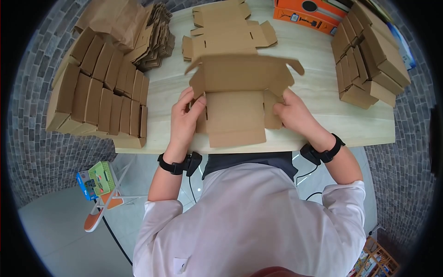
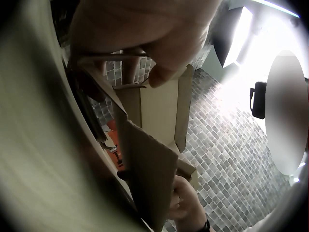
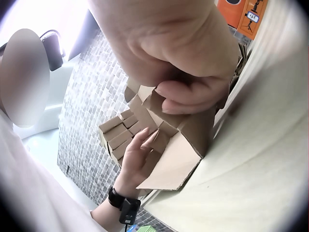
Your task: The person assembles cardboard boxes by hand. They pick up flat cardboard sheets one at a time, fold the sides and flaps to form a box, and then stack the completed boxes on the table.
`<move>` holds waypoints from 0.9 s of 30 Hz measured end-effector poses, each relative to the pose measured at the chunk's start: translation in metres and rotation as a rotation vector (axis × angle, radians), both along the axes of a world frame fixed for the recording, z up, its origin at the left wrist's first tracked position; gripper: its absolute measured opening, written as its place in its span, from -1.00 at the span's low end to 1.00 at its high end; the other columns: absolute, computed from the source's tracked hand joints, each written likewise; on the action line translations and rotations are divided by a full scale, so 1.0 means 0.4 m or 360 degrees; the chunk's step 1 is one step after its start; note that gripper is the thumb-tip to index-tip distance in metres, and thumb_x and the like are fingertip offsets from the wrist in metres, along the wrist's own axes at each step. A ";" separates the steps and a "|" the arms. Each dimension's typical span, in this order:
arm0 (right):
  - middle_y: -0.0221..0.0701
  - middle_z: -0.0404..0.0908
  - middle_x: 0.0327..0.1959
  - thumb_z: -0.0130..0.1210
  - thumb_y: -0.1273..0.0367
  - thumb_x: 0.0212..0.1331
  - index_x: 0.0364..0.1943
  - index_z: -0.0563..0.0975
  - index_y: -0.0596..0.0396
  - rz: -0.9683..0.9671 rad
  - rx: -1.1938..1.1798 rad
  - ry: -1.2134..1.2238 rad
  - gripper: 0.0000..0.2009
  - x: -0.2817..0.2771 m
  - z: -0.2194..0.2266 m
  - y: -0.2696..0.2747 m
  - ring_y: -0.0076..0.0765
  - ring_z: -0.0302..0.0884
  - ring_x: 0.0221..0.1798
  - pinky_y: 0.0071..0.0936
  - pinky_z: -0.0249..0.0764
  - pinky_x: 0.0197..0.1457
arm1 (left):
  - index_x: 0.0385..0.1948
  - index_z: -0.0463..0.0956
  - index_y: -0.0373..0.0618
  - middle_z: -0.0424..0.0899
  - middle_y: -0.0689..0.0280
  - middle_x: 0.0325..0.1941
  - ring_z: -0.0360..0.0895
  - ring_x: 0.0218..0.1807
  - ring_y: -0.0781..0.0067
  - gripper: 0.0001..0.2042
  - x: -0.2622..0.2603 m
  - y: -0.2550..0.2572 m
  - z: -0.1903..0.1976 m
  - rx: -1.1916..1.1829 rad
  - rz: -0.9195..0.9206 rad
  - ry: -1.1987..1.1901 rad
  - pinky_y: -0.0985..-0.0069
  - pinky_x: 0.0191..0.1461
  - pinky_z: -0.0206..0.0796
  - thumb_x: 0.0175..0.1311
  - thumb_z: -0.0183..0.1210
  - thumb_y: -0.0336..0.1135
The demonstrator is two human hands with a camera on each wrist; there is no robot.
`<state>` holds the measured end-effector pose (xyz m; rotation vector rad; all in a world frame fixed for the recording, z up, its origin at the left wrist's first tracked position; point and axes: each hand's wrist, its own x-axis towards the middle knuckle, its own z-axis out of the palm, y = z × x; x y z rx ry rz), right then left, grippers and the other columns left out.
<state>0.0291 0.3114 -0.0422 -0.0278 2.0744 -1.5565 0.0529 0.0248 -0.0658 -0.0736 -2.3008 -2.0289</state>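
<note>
A partly folded brown cardboard box sits in front of the person near the table's front edge. Its back wall and lid part stand up, with small tabs sticking out at both ends, while the front panel slopes out toward the body. At the left side wall, the left hand pinches the cardboard between thumb and fingers. Curled fingers of the right hand grip the right side wall. The right wrist view shows these fingers bent over the box's side; the left wrist view shows a panel hanging below the left hand.
Behind the box lies a flat unfolded carton. Stacked folded boxes fill the table's left side, with a pile of flat cardboard behind them. More boxes stand at right, near an orange box.
</note>
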 end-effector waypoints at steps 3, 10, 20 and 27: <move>-0.23 0.59 0.01 -0.13 0.57 0.21 0.31 0.32 0.00 0.0070 0.0137 -0.0050 -0.48 -0.007 0.011 0.003 -0.34 0.63 -0.19 -0.38 0.61 -0.31 | 0.03 0.61 -0.25 0.52 0.23 0.25 0.41 0.28 0.37 -0.73 0.005 -0.007 0.000 0.0057 0.0067 -0.0175 0.45 0.37 0.17 0.33 0.18 -0.44; -0.30 0.54 0.15 0.02 0.59 0.20 0.31 0.34 -0.04 0.0143 -0.0110 0.0568 -0.46 -0.004 -0.025 0.007 -0.34 0.48 0.18 -0.43 0.32 0.32 | 0.07 0.59 -0.09 0.47 0.25 0.32 0.41 0.30 0.37 -0.59 0.002 0.005 0.007 -0.0141 -0.0030 0.0034 0.45 0.38 0.19 0.15 0.13 -0.61; -0.37 0.56 -0.16 0.00 0.41 0.28 0.30 0.34 0.04 -0.0062 -0.0145 0.0212 -0.53 -0.007 -0.015 -0.032 -0.54 0.50 -0.41 -0.55 0.45 -0.52 | 0.40 0.25 -0.22 0.34 0.18 0.45 0.24 0.47 0.36 -0.42 0.024 0.047 -0.010 0.0654 -0.0181 -0.0352 0.43 0.52 0.01 0.27 0.02 -0.59; -0.41 0.50 -0.45 -0.12 0.13 0.52 0.22 0.37 0.17 -0.0083 -0.0176 0.0102 -0.57 -0.025 -0.030 -0.034 -0.56 0.47 -0.56 -0.54 0.41 -0.55 | 0.42 0.11 -0.23 0.31 0.13 0.44 0.24 0.47 0.29 -0.37 0.035 0.070 -0.032 0.0060 -0.0064 -0.0032 0.38 0.53 0.01 0.33 0.17 -0.54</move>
